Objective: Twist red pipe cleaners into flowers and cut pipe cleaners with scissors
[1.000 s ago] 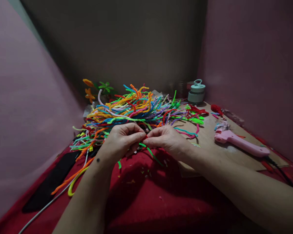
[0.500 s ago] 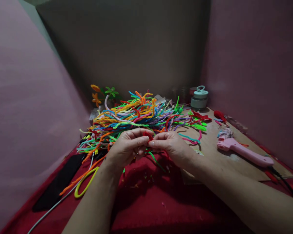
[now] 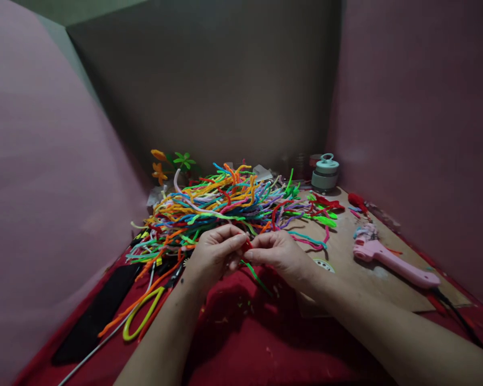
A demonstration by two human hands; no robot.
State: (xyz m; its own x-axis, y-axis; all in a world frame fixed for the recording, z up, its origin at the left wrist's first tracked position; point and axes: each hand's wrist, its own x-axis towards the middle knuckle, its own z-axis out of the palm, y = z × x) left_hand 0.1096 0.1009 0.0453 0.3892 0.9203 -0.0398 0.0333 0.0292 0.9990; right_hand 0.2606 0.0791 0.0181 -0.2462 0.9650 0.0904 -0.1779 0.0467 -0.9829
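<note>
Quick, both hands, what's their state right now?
Left hand: closed, pinching a small red pipe-cleaner piece between thumb and fingers.
Right hand: closed, pinching the same piece.

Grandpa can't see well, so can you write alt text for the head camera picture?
A person's left hand and right hand pinch a red piece over a red cloth. Behind lies a heap of colourful fuzzy stems; to the right, a pink tool rests on a board.

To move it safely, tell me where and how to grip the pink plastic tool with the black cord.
Probably midway along its slim pink handle, from the near side: that stretch looks bare, while pale fluff crowds the wider head.
</note>
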